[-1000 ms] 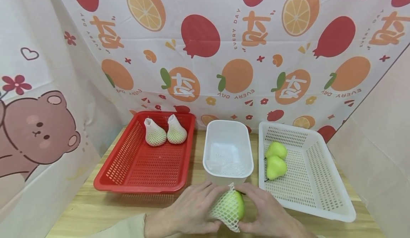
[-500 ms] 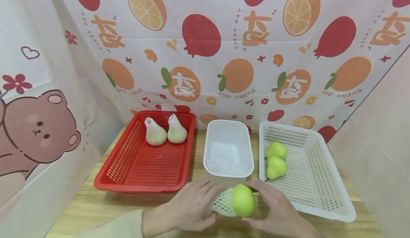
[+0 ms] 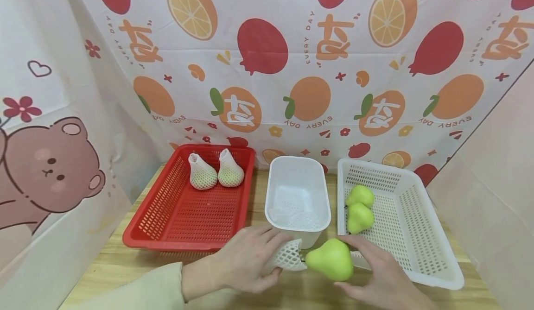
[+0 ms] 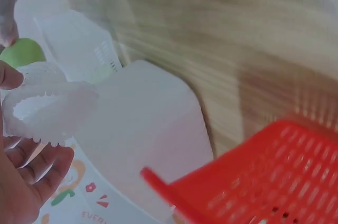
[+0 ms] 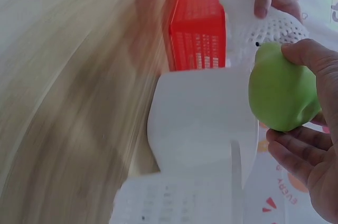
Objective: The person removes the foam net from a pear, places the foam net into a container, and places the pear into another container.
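Observation:
My right hand (image 3: 381, 273) holds a green pear (image 3: 332, 259) by its round end, thumb on one side and fingers on the other. The pear's stem points left at the mouth of a white foam net sleeve (image 3: 289, 256). My left hand (image 3: 246, 260) grips that sleeve between thumb and fingers. In the left wrist view the sleeve (image 4: 50, 105) shows its frilled opening, with the pear (image 4: 24, 52) beyond it. The right wrist view shows the bare pear (image 5: 282, 87) outside the netting (image 5: 277, 29).
A red basket (image 3: 185, 243) at left holds two net-covered pears (image 3: 203, 173). In the middle stands a white bin (image 3: 298, 194) with some netting at its bottom. The white basket (image 3: 400, 222) at right holds two bare pears (image 3: 360, 217). A printed curtain (image 3: 267, 92) hangs behind.
The pear, inside the netting a second ago, is now out of it. My right hand has moved right with the pear; my left hand keeps the sleeve, slightly further left.

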{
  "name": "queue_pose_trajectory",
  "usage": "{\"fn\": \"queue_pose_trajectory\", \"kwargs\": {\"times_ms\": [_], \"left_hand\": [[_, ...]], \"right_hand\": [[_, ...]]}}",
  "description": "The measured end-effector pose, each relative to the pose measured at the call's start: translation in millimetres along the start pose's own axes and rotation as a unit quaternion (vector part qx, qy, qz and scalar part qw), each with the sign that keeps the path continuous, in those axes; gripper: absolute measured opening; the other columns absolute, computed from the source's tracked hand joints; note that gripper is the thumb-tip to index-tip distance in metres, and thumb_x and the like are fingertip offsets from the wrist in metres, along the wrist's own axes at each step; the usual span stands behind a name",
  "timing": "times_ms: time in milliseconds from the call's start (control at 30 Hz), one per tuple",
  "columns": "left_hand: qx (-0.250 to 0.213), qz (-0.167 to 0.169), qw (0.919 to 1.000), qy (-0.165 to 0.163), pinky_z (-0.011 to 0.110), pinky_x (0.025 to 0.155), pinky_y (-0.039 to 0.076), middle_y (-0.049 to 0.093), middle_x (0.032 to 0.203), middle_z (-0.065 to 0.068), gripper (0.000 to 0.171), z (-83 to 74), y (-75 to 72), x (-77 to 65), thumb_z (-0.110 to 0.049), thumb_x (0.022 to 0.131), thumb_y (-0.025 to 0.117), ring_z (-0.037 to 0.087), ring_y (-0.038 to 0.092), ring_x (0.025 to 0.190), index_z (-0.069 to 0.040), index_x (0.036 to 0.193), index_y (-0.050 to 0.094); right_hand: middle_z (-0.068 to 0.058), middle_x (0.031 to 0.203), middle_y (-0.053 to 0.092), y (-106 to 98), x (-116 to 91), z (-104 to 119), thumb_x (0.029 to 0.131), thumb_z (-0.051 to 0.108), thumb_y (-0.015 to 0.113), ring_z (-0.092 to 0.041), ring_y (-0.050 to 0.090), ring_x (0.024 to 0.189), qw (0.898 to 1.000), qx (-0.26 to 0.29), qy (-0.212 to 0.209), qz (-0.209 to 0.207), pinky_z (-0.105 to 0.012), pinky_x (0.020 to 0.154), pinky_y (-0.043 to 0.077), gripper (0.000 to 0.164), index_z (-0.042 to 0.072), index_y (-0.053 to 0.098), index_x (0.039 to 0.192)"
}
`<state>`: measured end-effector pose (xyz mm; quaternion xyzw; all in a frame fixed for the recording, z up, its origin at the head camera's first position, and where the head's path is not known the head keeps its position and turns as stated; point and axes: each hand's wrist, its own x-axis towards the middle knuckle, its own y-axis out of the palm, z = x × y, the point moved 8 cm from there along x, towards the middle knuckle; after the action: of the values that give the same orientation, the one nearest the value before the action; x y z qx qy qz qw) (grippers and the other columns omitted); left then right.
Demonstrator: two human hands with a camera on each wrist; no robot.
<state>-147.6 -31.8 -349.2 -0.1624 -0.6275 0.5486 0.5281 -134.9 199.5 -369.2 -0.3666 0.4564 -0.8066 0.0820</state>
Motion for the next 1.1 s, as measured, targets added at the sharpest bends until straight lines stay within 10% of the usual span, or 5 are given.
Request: {"fn": "queue_pose_trajectory", "kwargs": {"times_ms": [700,1100], "left_hand": [[-0.023,0.097,0.9950,0.006,0.026,0.067,0.058,0.071,0.100,-0.008,0.053,28.5,-24.2,42.4,-0.044,0.089,0.074,0.009,0.066,0.087,-0.016,0.132,0.059],[-0.025,0.094,0.9950,-0.022,0.029,0.068,0.059,0.074,0.107,-0.002,0.053,57.0,-24.6,61.8,-0.043,0.092,0.074,0.012,0.068,0.089,-0.012,0.133,0.060]], "right_hand": [[0.013,0.130,0.068,-29.6,-19.0,-24.3,0.061,0.034,0.103,-0.003,0.068,0.105,0.999,-0.031,-0.001,-0.022,-0.003,0.097,0.047,0.095,0.017,0.059,0.143],[0.010,0.129,0.069,-33.0,-22.4,-33.5,0.055,0.031,0.105,-0.005,0.072,0.102,0.998,-0.066,0.012,-0.012,-0.005,0.094,0.050,0.098,0.013,0.060,0.141]]}}
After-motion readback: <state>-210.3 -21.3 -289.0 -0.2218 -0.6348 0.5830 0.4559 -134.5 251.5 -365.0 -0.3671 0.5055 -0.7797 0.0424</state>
